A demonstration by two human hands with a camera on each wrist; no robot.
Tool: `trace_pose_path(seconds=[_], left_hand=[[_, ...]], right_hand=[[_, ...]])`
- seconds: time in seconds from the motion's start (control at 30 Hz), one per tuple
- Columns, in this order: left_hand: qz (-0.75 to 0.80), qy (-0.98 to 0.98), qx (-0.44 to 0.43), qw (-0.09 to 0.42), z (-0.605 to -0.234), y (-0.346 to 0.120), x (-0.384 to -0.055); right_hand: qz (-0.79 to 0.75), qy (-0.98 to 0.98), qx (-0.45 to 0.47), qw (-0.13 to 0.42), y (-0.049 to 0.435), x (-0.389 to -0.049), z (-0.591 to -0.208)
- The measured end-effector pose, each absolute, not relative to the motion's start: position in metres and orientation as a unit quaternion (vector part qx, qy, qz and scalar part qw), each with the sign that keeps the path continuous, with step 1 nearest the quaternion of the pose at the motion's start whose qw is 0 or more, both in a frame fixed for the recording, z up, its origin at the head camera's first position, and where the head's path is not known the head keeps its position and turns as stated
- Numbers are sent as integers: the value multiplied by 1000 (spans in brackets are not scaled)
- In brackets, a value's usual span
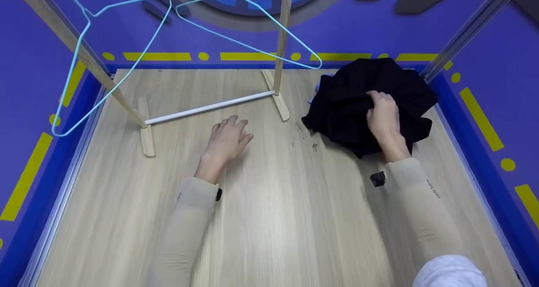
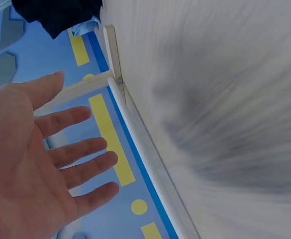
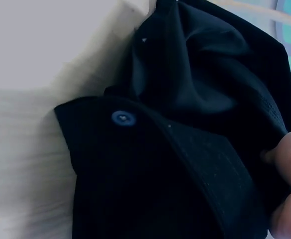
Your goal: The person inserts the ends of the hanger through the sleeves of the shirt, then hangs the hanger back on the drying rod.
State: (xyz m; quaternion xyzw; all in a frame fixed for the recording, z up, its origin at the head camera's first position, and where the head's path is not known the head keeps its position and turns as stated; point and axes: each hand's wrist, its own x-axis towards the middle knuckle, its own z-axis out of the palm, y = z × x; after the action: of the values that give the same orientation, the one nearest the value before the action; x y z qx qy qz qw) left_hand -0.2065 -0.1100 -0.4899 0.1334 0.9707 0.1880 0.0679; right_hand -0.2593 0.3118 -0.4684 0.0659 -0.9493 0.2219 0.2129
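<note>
A black garment lies bunched at the right rear of the wooden surface. My right hand is on top of it and pinches a fold of the cloth between thumb and fingers. The right wrist view shows a dark button on a band of the garment, with fingertips at the cloth's right edge. My left hand hovers above the wood in front of the rack, fingers spread and holding nothing; its bare palm fills the left of the left wrist view.
A wooden rack with a white lower bar stands at the back left. Two light blue hangers hang in front of it. Some light blue cloth peeks from under the black garment. Blue panels with yellow marks wall the surface.
</note>
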Motion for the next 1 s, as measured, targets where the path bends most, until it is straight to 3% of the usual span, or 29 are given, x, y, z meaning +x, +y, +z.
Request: trace_pose_path(seconds=[1.0], left_hand=[[193, 954, 227, 16, -493, -65, -208]], right_hand=[[263, -925, 157, 226, 234, -236, -454]])
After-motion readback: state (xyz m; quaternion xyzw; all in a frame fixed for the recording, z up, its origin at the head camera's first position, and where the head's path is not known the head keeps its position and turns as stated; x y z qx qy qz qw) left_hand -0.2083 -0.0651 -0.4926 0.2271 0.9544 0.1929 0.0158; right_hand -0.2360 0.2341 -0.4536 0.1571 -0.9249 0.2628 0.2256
